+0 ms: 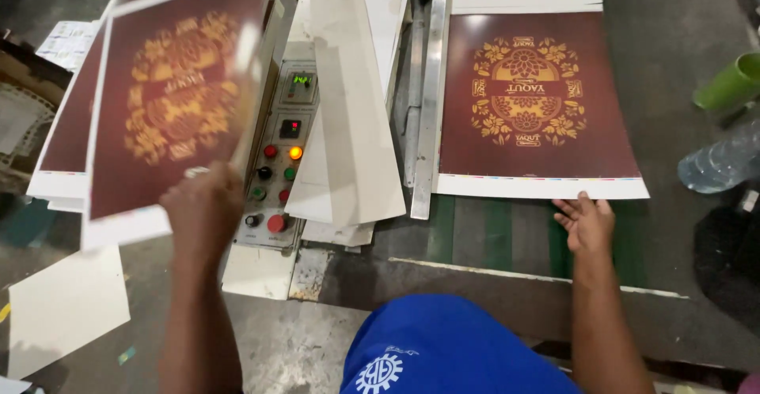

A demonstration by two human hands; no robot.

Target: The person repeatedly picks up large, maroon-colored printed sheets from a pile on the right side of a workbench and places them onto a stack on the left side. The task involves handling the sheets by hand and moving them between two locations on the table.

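Gripping a maroon printed sheet (170, 97) by its lower edge, the left hand (202, 212) lifts it, blurred, above a stack of like sheets (67, 137); whether its fingers pinch or wrap cannot be told. The right hand (586, 221), fingers spread, touches the white bottom margin of a second maroon sheet (534, 101) lying flat on the machine bed (491, 236). Between them sit a control panel (279, 152) and blank white cards (352, 133).

The left hand (202, 212) is raised at the left, its forearm rising steeply from the near edge; the back of the hand faces the camera and the fingers are curled shut in a grip, blurred. The right hand (587, 221) reaches farther out at the right on a straight forearm, palm down, fingers loosely spread.
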